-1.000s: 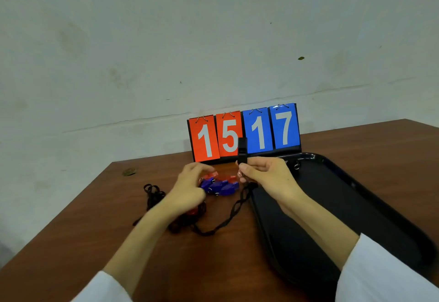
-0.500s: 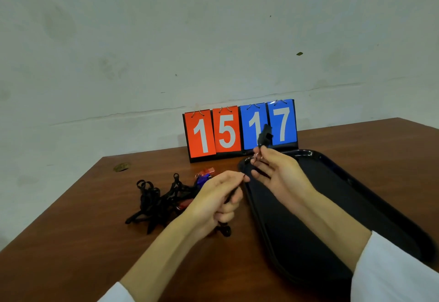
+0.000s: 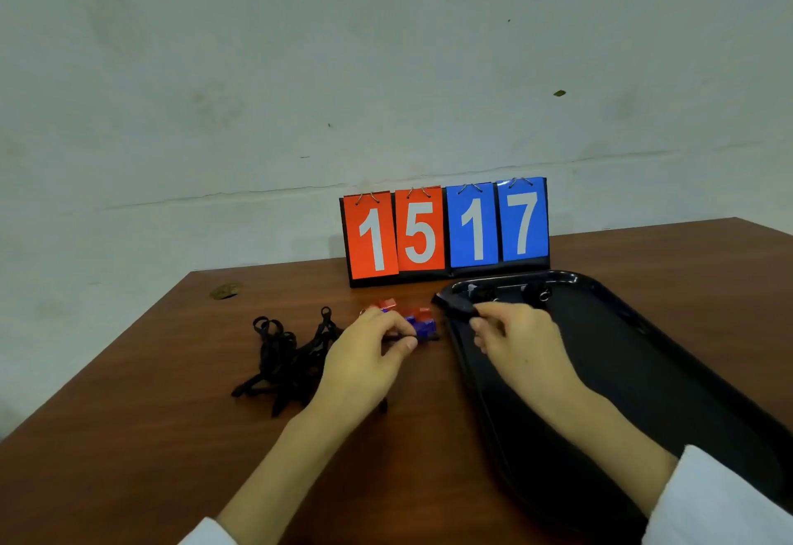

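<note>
Pinching a black whistle [image 3: 458, 307] between thumb and forefinger, my right hand [image 3: 517, 347] sits over the far left corner of the black tray [image 3: 643, 373]. The whistle pokes out beyond the fingers [image 3: 482, 322] towards the left and lies right at the tray's rim; I cannot tell whether it touches the rim. The other fingers of that hand are curled under.

My left hand [image 3: 364, 355] is on the table [image 3: 150, 416] just left of the tray. Its fingers [image 3: 403, 343] are narrow, closed on a thin black strap [image 3: 429, 337] that runs out from the fingertips towards the tray's left edge.

A blue whistle [image 3: 422, 325] lies just beyond those fingertips, close beside the tray's left rim, with red whistles [image 3: 388, 303] next to it, a little further from the tray. A heap of black lanyards [image 3: 283, 360] lies well to the left of the tray, past my left hand.

Inside the tray, along its far wall, two more black whistles [image 3: 536, 293] with small metal rings rest just beyond my right hand. A flip scoreboard [image 3: 446, 231] reading 15 and 17 stands upright just behind the tray's far left corner.
</note>
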{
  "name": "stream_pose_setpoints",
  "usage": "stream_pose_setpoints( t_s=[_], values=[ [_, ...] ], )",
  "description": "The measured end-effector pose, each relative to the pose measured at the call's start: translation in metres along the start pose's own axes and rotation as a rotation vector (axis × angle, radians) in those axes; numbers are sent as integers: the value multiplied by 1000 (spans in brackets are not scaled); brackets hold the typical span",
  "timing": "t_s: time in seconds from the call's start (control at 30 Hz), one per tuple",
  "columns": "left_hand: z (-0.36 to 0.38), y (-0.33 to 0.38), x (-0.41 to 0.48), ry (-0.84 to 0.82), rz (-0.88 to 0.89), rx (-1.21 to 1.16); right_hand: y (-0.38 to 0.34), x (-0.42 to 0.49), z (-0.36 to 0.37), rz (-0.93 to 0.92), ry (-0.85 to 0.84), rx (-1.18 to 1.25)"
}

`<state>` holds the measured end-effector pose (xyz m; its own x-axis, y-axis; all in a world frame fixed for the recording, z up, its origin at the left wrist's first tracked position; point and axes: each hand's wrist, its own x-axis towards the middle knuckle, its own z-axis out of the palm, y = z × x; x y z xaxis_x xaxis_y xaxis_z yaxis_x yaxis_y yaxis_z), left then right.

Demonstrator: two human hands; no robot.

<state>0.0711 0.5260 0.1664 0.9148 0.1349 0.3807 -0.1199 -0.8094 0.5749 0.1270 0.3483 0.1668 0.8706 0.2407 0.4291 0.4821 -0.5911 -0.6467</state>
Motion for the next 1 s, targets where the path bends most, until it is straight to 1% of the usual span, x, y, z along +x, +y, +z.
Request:
stream_pose_setpoints(
  t_s=[0.1,0.17,0.23,0.3,0.43,0.53,0.6,0.7,0.8,0.87,0.9,1.0],
  values=[
    [1,3,-4,119,269,78,1,-2,4,-167,-109,-290],
    [1,4,-4,154,347,74,0,-2,4,-302,-179,-357],
    [1,4,-3,155,342,48,-2,-3,2,-453,-254,-344],
    [-1,4,-2,132,278,-25,-5,-5,1,-558,-292,-280],
    [-10,1,3,97,98,-226,-5,-6,1,-620,-231,-187],
    [-11,1,6,66,-6,-359,-5,-5,1,-585,-172,-90],
    [-9,3,5,30,-46,-385,-6,-5,0,-531,-124,-25],
    [-2,11,-1,-30,-44,-426,-7,-4,0,-417,-12,22],
    [10,20,-10,-62,-17,-440,-7,-3,-2,-239,85,27],
    [17,21,-13,-38,10,-350,-6,-3,-2,-170,94,-14],
    [19,20,-15,-23,48,-265,-6,-3,-2,-162,94,-44],
    [21,16,-20,60,277,114,-3,-3,-3,-194,67,-181]
  ],
)
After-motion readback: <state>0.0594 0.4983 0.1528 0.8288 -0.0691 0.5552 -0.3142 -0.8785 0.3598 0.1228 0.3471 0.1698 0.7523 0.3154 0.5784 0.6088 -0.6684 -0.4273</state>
